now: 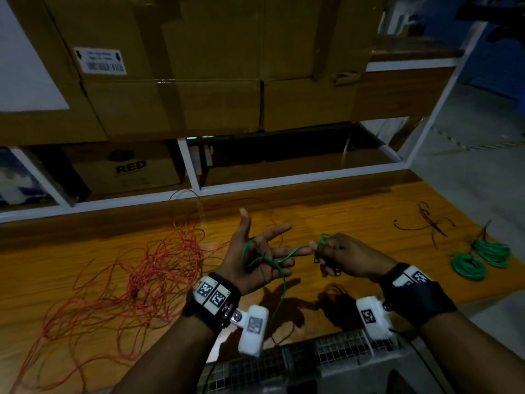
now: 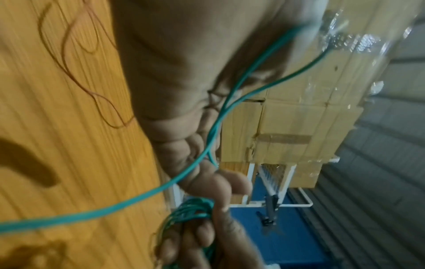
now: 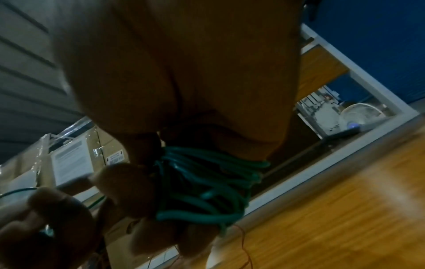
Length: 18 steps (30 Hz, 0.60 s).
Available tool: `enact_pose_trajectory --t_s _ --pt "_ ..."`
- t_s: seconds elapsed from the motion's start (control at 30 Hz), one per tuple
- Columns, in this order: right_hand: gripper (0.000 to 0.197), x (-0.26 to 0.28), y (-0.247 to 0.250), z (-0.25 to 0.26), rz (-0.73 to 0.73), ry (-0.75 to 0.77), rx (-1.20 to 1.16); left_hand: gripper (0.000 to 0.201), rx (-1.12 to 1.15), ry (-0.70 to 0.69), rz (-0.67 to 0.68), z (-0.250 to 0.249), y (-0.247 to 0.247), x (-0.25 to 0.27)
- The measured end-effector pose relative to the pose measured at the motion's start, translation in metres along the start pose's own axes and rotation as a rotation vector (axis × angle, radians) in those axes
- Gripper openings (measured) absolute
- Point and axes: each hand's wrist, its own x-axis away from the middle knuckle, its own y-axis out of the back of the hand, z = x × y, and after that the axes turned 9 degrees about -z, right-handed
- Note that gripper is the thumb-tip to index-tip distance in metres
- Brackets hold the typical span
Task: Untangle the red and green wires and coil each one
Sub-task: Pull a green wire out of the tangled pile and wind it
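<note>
left hand raised palm-up, fingers spread; right hand beside it, fingers seemingly curled tight.

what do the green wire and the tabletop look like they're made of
Green wire: apparently smooth plastic-sheathed wire, slightly glossy; the loops that the right hand grips glint in the right wrist view. Tabletop: orange-brown wood or wood-look laminate, with straight grain lines and a soft sheen.

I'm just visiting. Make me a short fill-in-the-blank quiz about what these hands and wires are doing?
1. The right hand grips a small coil of ____ wire.
2. The left hand is held with its palm facing ____.
3. The loose tangle on the wooden table is ____.
4. Two finished green coils lie to the person's ____.

Missing words: green; up; red; right
</note>
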Motion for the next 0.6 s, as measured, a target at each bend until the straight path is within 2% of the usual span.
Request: enact_pose_trajectory --t_s 0.1,0.2,0.3,0.43,0.53,0.6 --pt "0.053 0.003 0.0 -0.002 -0.056 -0.053 -0.112 0.115 0.053 -0.038 -0.07 0.009 0.008 -0.001" --pt "0.05 0.006 0.002 -0.004 -0.137 -0.089 -0.311 0.108 0.104 -0.148 -0.185 0.016 0.022 0.002" --pt "0.046 0.01 0.0 -0.005 -0.153 -0.132 -0.518 0.082 0.011 -0.264 -0.314 0.017 0.022 0.004" --pt "0.041 0.016 -0.012 0.005 -0.022 -0.236 -0.861 0.047 -0.24 -0.346 -0.578 0.006 0.005 -0.004" --pt "0.041 0.018 -0.021 0.029 0.038 -0.191 -1.265 0.028 -0.308 -0.351 -0.609 0.001 -0.005 -0.01" --pt "0.038 0.012 -0.026 0.05 -0.012 -0.076 -1.504 0.022 -0.32 -0.348 -0.581 0.005 -0.009 -0.015"
